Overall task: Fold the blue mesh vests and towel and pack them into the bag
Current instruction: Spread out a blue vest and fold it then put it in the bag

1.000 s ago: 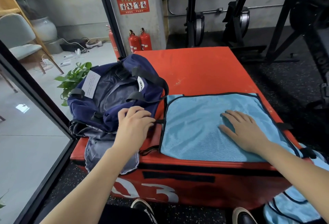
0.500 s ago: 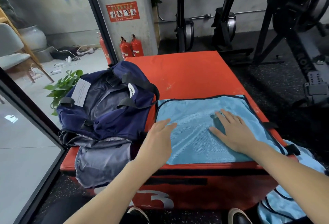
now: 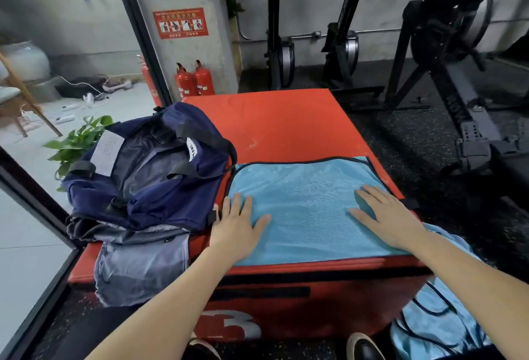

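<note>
At centre frame the blue mesh vest (image 3: 309,205) lies wide across the red box (image 3: 274,122), left hand (image 3: 239,223) and right hand (image 3: 386,216) pressing flat on opposite ends, grip released, navy bag (image 3: 148,170) nearest the left.

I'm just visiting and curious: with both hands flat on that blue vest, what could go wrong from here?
The vest lies at the near edge of the red box, so it might slide off while being folded. More blue mesh hangs off the right corner and could drop further. The navy bag overhangs the left edge and might tip when packed.
</note>
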`<state>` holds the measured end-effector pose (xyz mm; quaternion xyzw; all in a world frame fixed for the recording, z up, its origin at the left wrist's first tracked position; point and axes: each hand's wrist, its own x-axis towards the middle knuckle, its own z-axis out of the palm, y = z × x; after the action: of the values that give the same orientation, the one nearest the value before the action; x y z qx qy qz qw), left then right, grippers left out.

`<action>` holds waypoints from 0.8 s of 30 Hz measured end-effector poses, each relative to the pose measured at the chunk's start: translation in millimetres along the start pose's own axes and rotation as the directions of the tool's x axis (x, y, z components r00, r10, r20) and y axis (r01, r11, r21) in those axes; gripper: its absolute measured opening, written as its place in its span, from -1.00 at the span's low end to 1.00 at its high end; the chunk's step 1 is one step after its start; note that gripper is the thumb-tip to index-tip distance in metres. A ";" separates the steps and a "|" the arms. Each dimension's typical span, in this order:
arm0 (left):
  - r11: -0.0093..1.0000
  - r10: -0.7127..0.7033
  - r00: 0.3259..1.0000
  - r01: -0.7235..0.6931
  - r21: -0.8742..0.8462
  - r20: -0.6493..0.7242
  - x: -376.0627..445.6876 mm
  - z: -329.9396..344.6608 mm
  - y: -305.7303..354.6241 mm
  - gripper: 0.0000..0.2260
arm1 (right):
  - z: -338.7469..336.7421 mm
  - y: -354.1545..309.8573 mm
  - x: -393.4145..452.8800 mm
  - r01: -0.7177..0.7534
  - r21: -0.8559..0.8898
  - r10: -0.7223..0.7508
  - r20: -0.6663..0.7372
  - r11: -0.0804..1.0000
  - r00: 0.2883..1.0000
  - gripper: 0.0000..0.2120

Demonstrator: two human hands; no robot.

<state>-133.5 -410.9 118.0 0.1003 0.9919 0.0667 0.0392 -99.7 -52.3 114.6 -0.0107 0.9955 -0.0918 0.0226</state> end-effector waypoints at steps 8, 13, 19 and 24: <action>0.980 0.196 0.969 -0.192 0.047 -0.149 -89.0 -6.1 25.3 -0.39 | -28.3 -0.3 -54.0 0.117 0.170 -0.120 0.004 0.978 0.993 -0.30; 0.991 0.129 0.984 -0.123 0.050 -0.123 -142.4 3.4 30.1 -0.41 | -33.2 20.9 -80.1 0.169 0.176 -0.167 -0.029 0.970 0.986 -0.43; 0.989 0.008 1.000 -0.004 0.146 -0.028 -159.5 18.4 32.1 -0.35 | -26.9 30.4 -91.6 0.179 0.197 -0.172 -0.054 0.964 0.984 -0.50; 0.994 -0.023 1.000 0.025 0.105 -0.020 -159.7 27.9 37.9 -0.31 | -25.8 25.6 -96.0 0.156 0.200 -0.150 -0.043 0.967 0.988 -0.65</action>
<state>32.4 -403.3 106.0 0.0897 0.9955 0.0148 0.0253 -5.5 -20.0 139.4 -0.0838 0.9774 -0.1942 0.0028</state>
